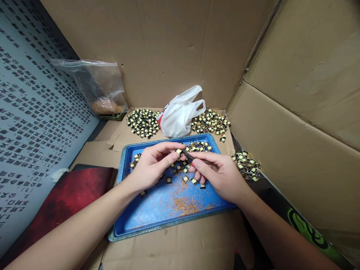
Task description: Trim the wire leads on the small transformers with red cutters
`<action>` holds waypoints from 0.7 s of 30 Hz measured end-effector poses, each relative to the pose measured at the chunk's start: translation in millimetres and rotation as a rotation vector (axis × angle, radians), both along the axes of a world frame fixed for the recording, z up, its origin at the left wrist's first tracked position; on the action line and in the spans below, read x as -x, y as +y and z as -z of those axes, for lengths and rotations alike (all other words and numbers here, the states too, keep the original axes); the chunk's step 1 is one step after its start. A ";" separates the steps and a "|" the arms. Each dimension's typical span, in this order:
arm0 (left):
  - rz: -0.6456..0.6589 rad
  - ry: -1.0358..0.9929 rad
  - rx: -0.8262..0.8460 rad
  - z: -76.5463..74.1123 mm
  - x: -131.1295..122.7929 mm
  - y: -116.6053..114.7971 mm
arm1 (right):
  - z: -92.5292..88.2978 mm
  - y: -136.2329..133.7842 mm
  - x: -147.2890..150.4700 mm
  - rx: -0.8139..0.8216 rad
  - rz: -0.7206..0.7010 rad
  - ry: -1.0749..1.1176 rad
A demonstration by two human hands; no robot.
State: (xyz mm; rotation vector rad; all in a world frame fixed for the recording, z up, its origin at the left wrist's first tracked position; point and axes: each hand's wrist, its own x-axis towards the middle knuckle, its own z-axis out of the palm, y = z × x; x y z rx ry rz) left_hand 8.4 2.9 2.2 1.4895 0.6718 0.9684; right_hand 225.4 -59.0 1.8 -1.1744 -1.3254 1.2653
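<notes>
Over the blue tray (149, 213), my left hand (153, 162) pinches a small coil (179, 151) with yellow tape and black ends between thumb and fingertips. My right hand (221, 173) is closed around a slim black hand tool (188, 155) with a bit of red near the fingers; its exact kind is unclear. The tool's tip meets or nearly meets the coil. Beneath both hands, more yellow-and-black coils (185, 169) lie in the tray, many with thin copper wires. Loose copper wire clippings (185, 205) are heaped toward the tray's near side.
Behind the tray stand a coil pile (144, 123), a white plastic bag (178, 116) and another coil pile (210, 122). More coils (246, 165) lie to the right. A clear bag of copper-coloured bits (108, 105) is back left. Cardboard walls (168, 48) enclose the back and right.
</notes>
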 end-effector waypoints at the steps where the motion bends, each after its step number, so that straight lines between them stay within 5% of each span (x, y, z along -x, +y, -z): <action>1: -0.010 0.008 -0.030 1.0 0.2 -0.3 | 0.0 0.0 0.2 -0.005 0.004 0.001; 14: -0.106 0.174 -0.253 6.2 2.6 -2.7 | 0.6 1.2 -1.0 -0.049 0.019 -0.061; 21: 0.029 0.063 -0.054 3.0 0.2 -1.9 | -3.5 -1.3 -5.8 -0.140 0.032 -0.259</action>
